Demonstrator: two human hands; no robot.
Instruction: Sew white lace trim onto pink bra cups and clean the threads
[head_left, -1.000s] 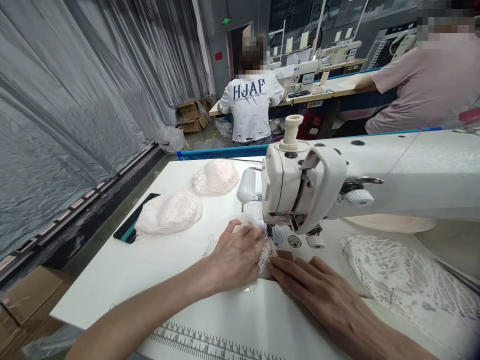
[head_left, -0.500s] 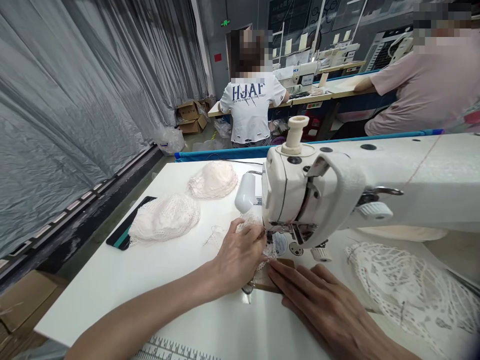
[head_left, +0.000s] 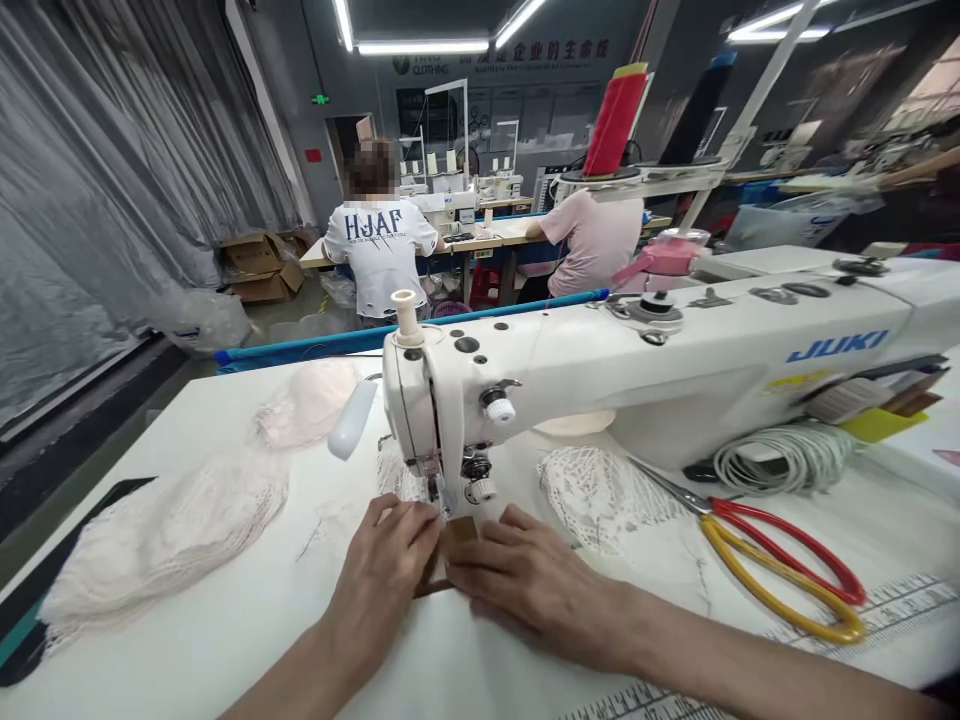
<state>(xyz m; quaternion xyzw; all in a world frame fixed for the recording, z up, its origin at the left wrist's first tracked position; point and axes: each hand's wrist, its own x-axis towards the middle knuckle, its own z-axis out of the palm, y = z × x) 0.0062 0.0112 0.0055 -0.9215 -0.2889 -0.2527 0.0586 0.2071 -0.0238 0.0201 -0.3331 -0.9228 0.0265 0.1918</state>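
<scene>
My left hand (head_left: 386, 565) lies flat on the white table (head_left: 225, 640) just in front of the needle of the white sewing machine (head_left: 600, 370), fingers pressed on a small piece of white lace (head_left: 397, 478) under the presser foot. My right hand (head_left: 525, 580) lies flat beside it, fingertips on a small brown piece (head_left: 457, 532) between the two hands. Both hands press down; neither grips anything.
Two pale pink lace cups (head_left: 165, 530) (head_left: 311, 400) lie at the left, more white lace (head_left: 600, 490) at the right. Red-and-yellow scissors (head_left: 780, 565) and a coiled cable (head_left: 780, 458) lie right of it. Two other people (head_left: 379, 250) (head_left: 592, 240) work at benches behind.
The view has pulled back and swung right, showing the whole machine, the scissors and the cable. Both hands stay at the needle, now closer together over the brown piece.
</scene>
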